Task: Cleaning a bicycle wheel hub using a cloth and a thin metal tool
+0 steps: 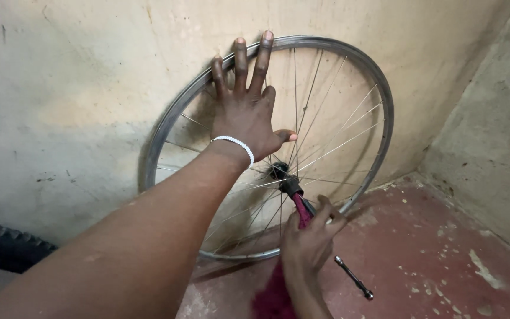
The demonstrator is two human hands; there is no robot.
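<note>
right hand [309, 236] nearest, closed around a tool with a dark red rag [278, 295], tip at the hub [279, 172]. loose metal rod [353, 277] on the red floor [432, 248] just beside. left hand [246, 106] spread flat, gripping nothing, pressing the bare wheel rim [379, 88] upright against the wall [78, 88]. risks: rim sliding sideways if pressure eases; tool slipping into spokes [337, 127].

Silver wheel rim [349, 62], white beaded bracelet [236, 143], maroon rag [274, 295], red speckled floor [444, 260]
</note>
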